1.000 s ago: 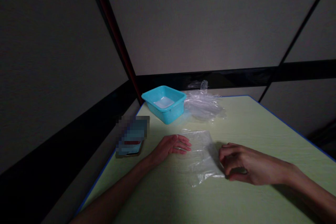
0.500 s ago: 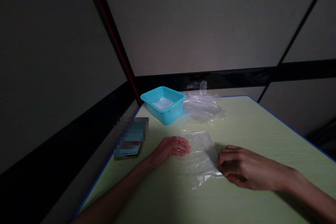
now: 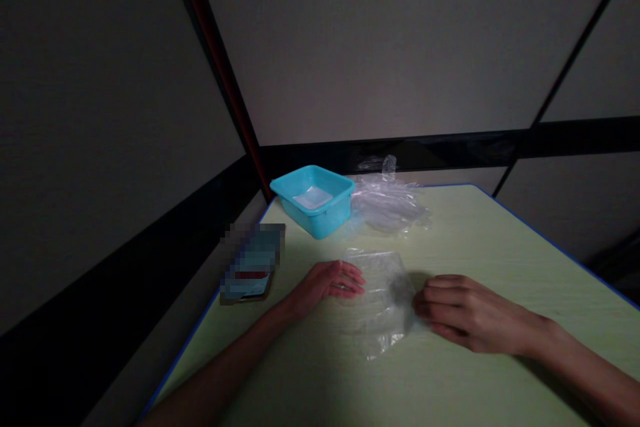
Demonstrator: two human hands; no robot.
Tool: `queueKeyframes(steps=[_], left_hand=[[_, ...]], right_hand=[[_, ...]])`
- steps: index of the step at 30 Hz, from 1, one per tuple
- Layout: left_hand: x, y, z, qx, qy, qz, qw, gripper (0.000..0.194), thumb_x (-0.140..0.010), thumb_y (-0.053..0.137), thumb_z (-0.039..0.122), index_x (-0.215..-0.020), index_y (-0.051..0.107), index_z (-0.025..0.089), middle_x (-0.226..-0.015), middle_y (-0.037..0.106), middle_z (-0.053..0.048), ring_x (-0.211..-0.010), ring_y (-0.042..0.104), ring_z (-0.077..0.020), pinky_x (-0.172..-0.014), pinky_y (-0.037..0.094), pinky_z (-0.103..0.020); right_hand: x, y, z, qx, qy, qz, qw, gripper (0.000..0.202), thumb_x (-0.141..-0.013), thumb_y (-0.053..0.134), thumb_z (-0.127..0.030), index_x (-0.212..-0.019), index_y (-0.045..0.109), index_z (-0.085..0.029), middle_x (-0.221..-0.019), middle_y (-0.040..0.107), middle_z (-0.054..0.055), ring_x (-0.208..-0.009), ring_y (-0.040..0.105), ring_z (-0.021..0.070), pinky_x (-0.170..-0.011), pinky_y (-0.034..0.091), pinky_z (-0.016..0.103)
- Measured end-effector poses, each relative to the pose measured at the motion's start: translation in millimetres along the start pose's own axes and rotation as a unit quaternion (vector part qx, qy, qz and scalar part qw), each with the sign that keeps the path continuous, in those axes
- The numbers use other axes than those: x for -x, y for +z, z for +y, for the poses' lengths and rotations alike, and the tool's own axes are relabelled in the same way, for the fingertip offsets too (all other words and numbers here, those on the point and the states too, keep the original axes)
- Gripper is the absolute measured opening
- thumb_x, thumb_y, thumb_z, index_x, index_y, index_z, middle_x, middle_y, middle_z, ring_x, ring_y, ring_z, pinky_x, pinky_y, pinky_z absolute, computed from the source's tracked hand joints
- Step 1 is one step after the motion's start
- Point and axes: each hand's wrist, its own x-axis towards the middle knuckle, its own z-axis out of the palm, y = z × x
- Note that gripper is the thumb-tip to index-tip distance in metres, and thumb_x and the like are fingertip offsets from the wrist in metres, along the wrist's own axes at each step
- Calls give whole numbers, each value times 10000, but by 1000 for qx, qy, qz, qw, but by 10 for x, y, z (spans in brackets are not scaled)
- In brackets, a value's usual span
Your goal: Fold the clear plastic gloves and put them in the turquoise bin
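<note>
A clear, thin plastic bag (image 3: 383, 293) lies on the table between my hands, wrinkled along its lower edge. My left hand (image 3: 337, 281) rests at its left side with the fingers stretched out and the fingertips over the film. At the opposite edge, the fingers of my right hand (image 3: 460, 310) are curled and pinched together on the bag's right side. The tips of those fingers are partly hidden, and a shadow falls on the film beside them.
A turquoise plastic basin (image 3: 327, 221) stands at the back left of the pale green table (image 3: 500, 267), with something whitish inside. Beside it is a loose heap of clear plastic bags (image 3: 390, 203). A phone-like device (image 3: 255, 267), partly pixelated, lies near the left edge. Walls border the table.
My right hand has turned slightly and its fingers have closed more at the bag's right edge, where the film has shifted a little. My left hand has stayed in place.
</note>
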Motion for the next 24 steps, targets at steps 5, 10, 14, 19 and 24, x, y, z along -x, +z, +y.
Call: queueKeyframes(steps=[5, 10, 14, 19, 24], left_hand=[[-1, 5, 3, -6, 0, 4, 1000, 515, -712, 524, 577, -865, 625, 96, -893, 632, -132, -801, 616, -235, -707, 465, -327], [20, 43, 26, -73, 54, 24, 996, 501, -720, 512, 572, -820, 616, 93, -811, 633, -113, -710, 629, -211, -623, 470, -284], [44, 47, 29, -162, 101, 64, 979, 477, -759, 458, 555, -741, 590, 97, -701, 608, -79, -589, 620, -172, -471, 415, -213], [45, 7, -9, -222, 95, 99, 965, 440, -788, 409, 529, -728, 554, 118, -680, 581, -41, -532, 611, -149, -352, 312, -159], [42, -17, -12, -234, 132, 127, 955, 408, -807, 414, 483, -692, 546, 114, -639, 571, -23, -508, 596, -135, -473, 403, -212]], right_hand=[[-31, 36, 75, 51, -12, 3, 999, 226, -880, 376, -216, -863, 594, -157, -950, 620, 93, -889, 544, 188, -755, 459, 348], [-28, 50, 135, 59, -3, -10, 998, 255, -895, 342, -195, -970, 580, -142, -1023, 618, 94, -971, 547, 186, -803, 470, 350], [-17, 84, 166, 56, 5, -19, 998, 267, -899, 338, -207, -1023, 562, -130, -1028, 626, 90, -950, 569, 184, -795, 484, 338], [-15, 103, 185, 42, 3, -3, 999, 283, -908, 318, -224, -1025, 560, -137, -1004, 635, 91, -933, 581, 176, -784, 487, 325], [-16, 92, 196, 19, 23, 0, 1000, 278, -909, 319, -243, -977, 572, -152, -946, 639, 92, -902, 587, 166, -761, 479, 310]])
